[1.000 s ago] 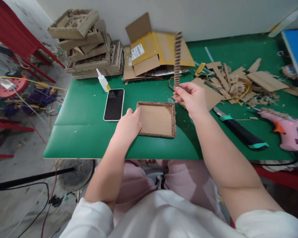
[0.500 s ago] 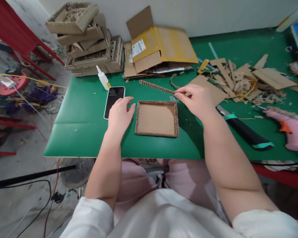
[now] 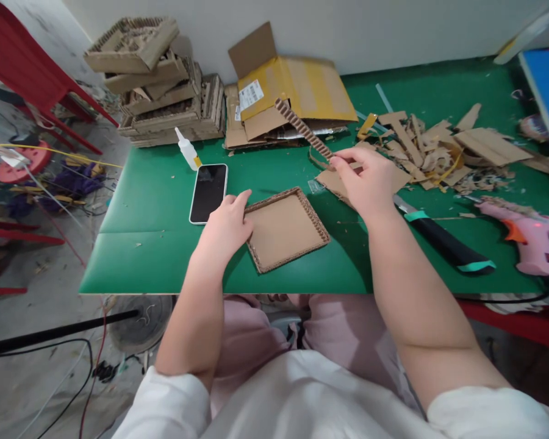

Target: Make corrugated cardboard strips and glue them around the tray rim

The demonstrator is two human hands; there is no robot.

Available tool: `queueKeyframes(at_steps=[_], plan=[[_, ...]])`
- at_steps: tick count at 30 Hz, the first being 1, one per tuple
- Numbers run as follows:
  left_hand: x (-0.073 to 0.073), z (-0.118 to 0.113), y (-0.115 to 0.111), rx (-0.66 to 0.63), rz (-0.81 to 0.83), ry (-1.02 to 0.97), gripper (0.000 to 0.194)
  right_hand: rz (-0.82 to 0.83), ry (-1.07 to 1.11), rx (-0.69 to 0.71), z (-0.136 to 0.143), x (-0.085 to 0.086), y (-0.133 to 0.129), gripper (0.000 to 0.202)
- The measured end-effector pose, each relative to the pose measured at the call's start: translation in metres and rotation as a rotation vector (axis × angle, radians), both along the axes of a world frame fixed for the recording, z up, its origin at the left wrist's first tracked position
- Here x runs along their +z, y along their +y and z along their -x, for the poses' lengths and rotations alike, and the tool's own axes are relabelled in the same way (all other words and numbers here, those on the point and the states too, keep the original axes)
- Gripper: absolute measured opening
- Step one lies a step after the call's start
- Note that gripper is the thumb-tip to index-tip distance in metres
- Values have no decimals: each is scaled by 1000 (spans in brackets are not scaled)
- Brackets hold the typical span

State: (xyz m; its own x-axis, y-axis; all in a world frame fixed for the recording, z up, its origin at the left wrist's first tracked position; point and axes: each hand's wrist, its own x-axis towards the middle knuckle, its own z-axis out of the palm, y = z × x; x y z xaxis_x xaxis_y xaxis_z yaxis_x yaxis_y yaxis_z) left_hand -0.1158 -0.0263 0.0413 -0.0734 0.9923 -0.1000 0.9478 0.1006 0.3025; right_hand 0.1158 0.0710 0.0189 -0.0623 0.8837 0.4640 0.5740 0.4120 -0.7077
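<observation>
Between the thumb and fingers of my right hand point(image 3: 368, 180) is one end of a narrow corrugated cardboard strip point(image 3: 304, 129), its far end raised toward the upper left. My left hand point(image 3: 226, 228) grips the left corner of a shallow cardboard tray point(image 3: 315, 213), which lies turned at an angle on the green table. Corrugated edging runs round the tray's low rim; my fingers hide its left corner. Just behind my left hand lies a phone point(image 3: 209, 190) with a dark screen. A flat cardboard piece point(image 3: 336, 185) rests under my right hand.
Stacked cardboard trays point(image 3: 165, 116) and an opened yellow-taped box point(image 3: 315, 88) stand at the back. A small white bottle point(image 3: 187, 150) is behind the phone. To the right are cardboard scraps point(image 3: 421, 143), a utility knife point(image 3: 443, 241) and a pink glue gun point(image 3: 526, 231).
My left hand has moved onto the tray's corner, and the tray has turned anticlockwise. The strip in my right hand has swung up to a steeper angle.
</observation>
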Motion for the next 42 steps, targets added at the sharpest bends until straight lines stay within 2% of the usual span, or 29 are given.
queueKeyframes(at_steps=[3,6,10,12,17,20,23,25,26,28,30,34,39,42], plan=[[5,1,-5,31,-45,115,44,-13,23,-22,-1,-1,1,16],[-1,-7,2,-31,-126,168,43,-15,22,-19,-1,-2,1,16],[-7,-21,10,-84,-11,178,29,-35,40,-9,-1,-5,3,17],[-3,-27,7,-90,38,217,32,-51,57,-8,-1,-6,4,17],[20,-32,-13,-109,139,285,63,-54,77,-22,-1,-4,3,17],[27,-28,-16,-27,141,257,61,-40,80,-29,0,-3,3,16],[17,-20,-5,57,-40,216,47,-17,81,-24,0,-4,3,15],[5,-14,7,37,-225,185,43,20,68,-13,1,-3,2,14],[-1,-12,12,3,-261,161,41,46,54,-11,2,-1,1,14],[-10,-11,21,-49,-217,122,36,99,16,-17,3,2,-1,12],[-13,-12,24,-48,-139,113,33,136,-11,-25,5,5,-3,11],[-3,-14,13,-42,-26,187,40,184,-15,14,6,11,-6,8],[20,-11,-8,-20,105,228,55,247,-141,186,2,11,-7,8],[28,-4,-11,87,29,185,52,220,-220,226,2,7,-6,8]])
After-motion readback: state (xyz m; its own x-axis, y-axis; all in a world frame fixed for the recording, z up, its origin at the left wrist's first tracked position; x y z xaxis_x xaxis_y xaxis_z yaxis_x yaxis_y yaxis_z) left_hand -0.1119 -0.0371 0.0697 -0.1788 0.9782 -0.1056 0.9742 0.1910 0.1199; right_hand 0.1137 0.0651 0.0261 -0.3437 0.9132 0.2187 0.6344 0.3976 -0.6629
